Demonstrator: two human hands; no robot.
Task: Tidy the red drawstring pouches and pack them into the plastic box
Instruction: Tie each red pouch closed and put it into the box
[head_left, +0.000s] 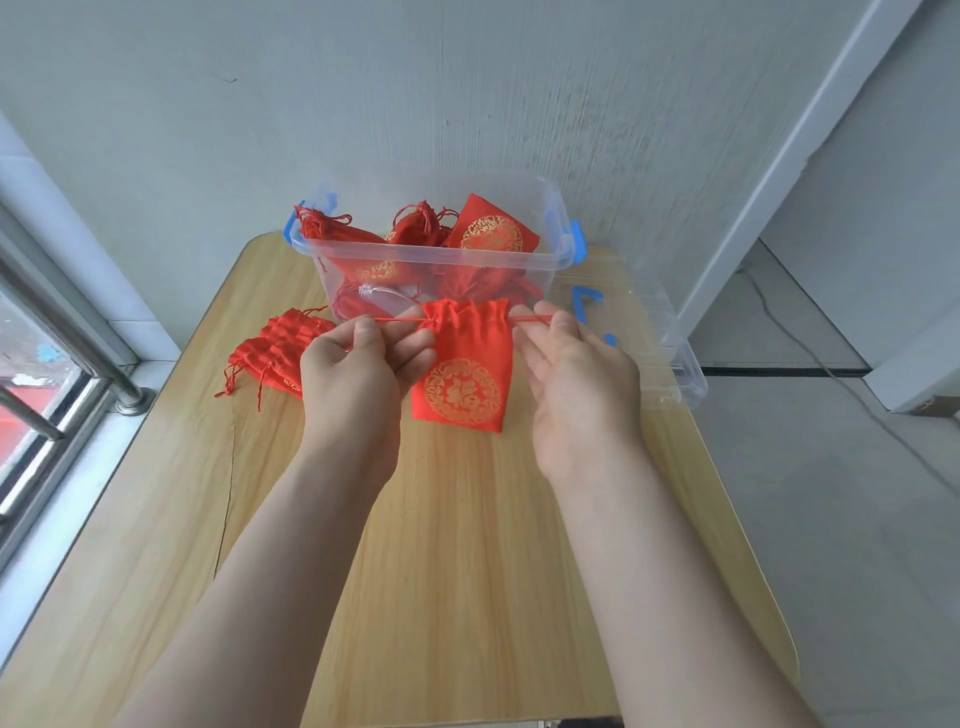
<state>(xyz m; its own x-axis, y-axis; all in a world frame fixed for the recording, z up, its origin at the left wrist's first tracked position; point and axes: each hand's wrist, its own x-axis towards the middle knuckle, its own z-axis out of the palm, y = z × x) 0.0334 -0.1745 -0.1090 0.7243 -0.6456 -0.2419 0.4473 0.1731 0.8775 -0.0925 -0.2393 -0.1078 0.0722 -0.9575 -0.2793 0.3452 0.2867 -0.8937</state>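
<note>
A red drawstring pouch (465, 369) with a gold round emblem hangs above the wooden table (467, 545), its mouth gathered. My left hand (358, 364) pinches the pouch's left drawstring, and my right hand (571, 369) pinches the right drawstring; the cords are stretched sideways. Behind them stands the clear plastic box (431, 260) with blue latches, holding several red pouches. A small pile of red pouches (278, 351) lies on the table to the left of my left hand.
The box's clear lid (654, 332) with blue clips lies at the table's right edge, behind my right hand. A window with metal rails (62, 364) runs along the left. A grey wall stands close behind the box.
</note>
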